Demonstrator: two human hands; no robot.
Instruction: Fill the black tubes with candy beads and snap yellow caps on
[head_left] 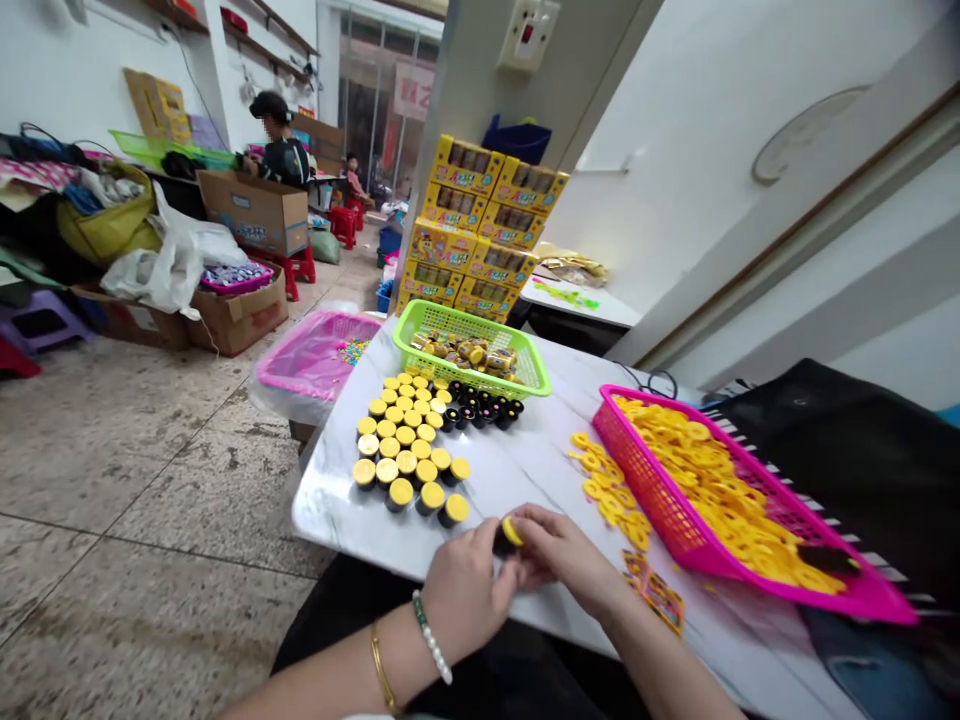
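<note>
My left hand is closed around a small black cup with a yellow lid, held over the table's front edge. The fingers of my right hand pinch the lid from the other side, and part of the cup is hidden by both hands. Just beyond my hands stand several black cups with yellow lids, grouped upright. Behind them are several black cups without yellow lids. Loose yellow rings lie to the right, with small printed cards near my right forearm.
A pink basket heaped with yellow rings stands at the right. At the back of the white table sits a green basket of wrapped pieces. Yellow boxes are stacked behind it. A pink tub is left of the table; another person works farther off.
</note>
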